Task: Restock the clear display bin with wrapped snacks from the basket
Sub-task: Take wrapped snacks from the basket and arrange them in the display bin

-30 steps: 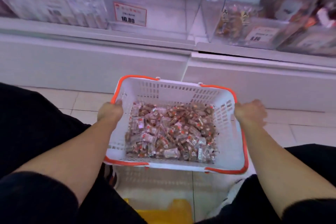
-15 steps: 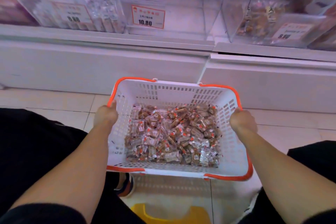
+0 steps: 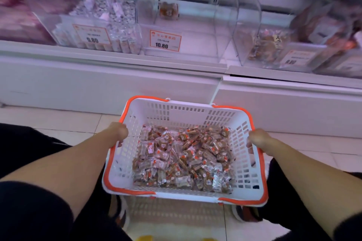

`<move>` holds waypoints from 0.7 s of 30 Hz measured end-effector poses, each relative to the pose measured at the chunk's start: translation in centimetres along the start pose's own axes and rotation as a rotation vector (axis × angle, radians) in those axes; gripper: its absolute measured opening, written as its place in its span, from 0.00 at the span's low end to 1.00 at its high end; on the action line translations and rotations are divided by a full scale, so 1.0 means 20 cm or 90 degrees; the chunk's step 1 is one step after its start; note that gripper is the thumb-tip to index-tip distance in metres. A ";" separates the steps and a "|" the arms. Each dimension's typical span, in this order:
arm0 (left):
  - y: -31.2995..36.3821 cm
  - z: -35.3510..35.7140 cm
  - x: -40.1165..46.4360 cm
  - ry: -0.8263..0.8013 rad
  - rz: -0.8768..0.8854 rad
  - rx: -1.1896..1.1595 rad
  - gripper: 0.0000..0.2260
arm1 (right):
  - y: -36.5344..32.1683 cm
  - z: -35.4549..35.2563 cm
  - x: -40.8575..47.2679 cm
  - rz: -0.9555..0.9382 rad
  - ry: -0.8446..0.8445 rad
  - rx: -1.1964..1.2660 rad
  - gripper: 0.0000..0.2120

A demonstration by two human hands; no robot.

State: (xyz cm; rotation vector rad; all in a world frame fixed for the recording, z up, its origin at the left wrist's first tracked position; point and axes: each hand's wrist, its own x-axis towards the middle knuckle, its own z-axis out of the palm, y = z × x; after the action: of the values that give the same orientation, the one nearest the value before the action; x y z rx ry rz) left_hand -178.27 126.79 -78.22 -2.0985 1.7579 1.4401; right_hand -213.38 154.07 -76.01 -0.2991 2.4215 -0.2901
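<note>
Here, both hands, left hand, right hand, gripping basket, tiled floor, white shelf.

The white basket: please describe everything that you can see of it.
The basket is white plastic with slotted walls and an orange rim. It is held level above the tiled floor, below the shelf of clear bins. The left hand grips its left rim, the right hand its right rim. Wrapped snacks, brown in clear wrappers, cover its bottom.
</note>
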 end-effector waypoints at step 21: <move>0.32 -0.54 -0.19 -0.096 0.160 0.626 0.31 | -0.56 -0.22 -0.43 -0.196 -0.136 -0.637 0.24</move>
State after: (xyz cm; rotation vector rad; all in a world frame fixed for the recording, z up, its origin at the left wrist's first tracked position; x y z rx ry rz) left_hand -176.48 121.33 -66.53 -1.2529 2.0812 0.4984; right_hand -208.12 146.49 -64.41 -1.0721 2.1140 0.8156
